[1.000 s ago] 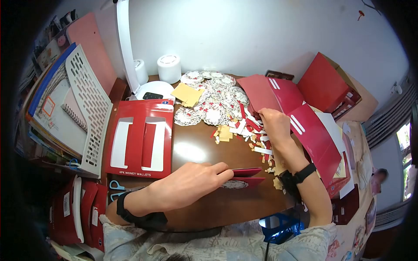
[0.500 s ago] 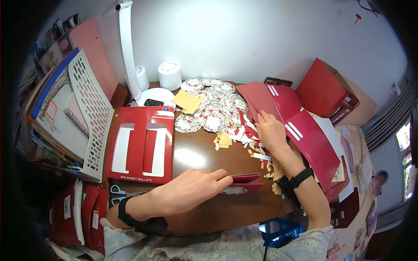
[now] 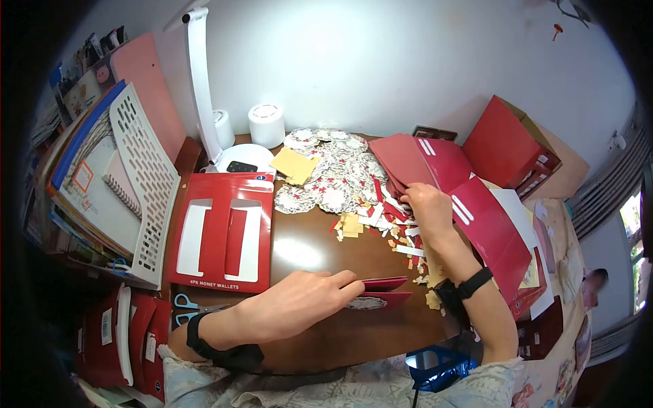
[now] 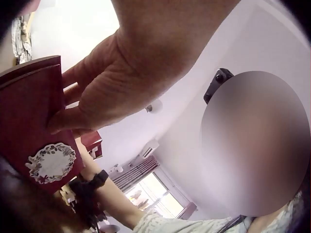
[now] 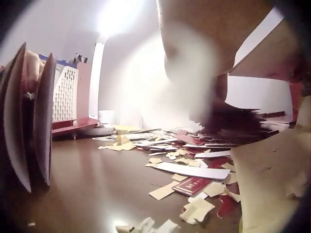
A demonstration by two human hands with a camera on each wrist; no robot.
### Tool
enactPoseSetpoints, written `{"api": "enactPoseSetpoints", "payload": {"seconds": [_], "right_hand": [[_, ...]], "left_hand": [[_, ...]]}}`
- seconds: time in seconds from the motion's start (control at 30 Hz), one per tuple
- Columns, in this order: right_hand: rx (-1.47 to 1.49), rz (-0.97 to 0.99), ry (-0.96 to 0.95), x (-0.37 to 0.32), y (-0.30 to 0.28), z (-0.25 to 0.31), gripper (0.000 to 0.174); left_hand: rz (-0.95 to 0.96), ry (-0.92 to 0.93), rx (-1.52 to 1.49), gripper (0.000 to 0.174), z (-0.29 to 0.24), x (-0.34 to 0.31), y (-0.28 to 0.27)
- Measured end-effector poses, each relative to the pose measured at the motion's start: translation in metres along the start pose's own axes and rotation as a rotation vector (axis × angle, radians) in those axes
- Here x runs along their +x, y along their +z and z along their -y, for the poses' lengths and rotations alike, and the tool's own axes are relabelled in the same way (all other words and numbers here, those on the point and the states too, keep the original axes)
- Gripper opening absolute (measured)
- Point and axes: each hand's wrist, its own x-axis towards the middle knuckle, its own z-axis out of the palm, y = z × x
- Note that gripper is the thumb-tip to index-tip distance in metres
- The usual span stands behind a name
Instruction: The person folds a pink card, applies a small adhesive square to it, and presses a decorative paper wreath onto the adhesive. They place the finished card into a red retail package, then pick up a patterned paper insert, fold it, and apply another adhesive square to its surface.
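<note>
My left hand (image 3: 316, 292) pinches a folded dark red card (image 3: 391, 300) at its left end. The card stands half open above the near part of the table. On its front is a round, lacy floral sticker (image 4: 53, 164), with a pale centre. My right hand (image 3: 430, 207) reaches to the back right, fingers curled at the near left corner of a stack of dull red sheets (image 3: 401, 158). Its fingertips pinch at the edge of the stack; in the right wrist view, glare hides them.
Many floral paper cutouts (image 3: 326, 170) cover the back of the table. Paper scraps (image 3: 401, 231) lie before the stack. A red money-wallet box (image 3: 221, 231) and blue-handled scissors (image 3: 182, 309) are at left. Dark red folders (image 3: 493, 234) lie at right, and a lamp (image 3: 198, 88) stands behind.
My right hand's fingers have shifted slightly while staying at the corner of the red stack. The left hand keeps hold of the folded card. The head view has tilted up a little.
</note>
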Motion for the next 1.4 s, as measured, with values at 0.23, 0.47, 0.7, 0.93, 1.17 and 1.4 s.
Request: {"api": "enactPoseSetpoints", "payload": {"seconds": [0.23,0.47,0.7,0.93,1.17,1.4], "right_hand": [[0.031,-0.273,0.087,0.017,-0.025,0.0,0.01],[0.291,-0.453,0.257,0.022,-0.081,0.017,0.012],[0.217,-0.348,-0.203,-0.001,-0.178,0.091,0.019],[0.256,-0.807,-0.324,-0.02,-0.153,0.192,0.018],[0.189,-0.909,-0.332,-0.007,-0.161,0.211,0.02],[0.172,-0.825,-0.22,-0.009,-0.164,0.238,0.021]], "left_hand": [[-0.018,-0.011,0.015,0.033,-0.001,-0.001,0.002],[-0.009,-0.014,0.025,0.032,-0.001,0.0,0.002],[-0.028,-0.022,0.027,0.028,-0.007,0.0,-0.006],[-0.204,0.028,0.394,0.043,0.007,-0.026,0.035],[0.119,-0.19,0.036,0.048,-0.015,0.008,-0.003],[0.136,-0.14,-0.063,0.051,0.0,0.008,-0.001]]}}
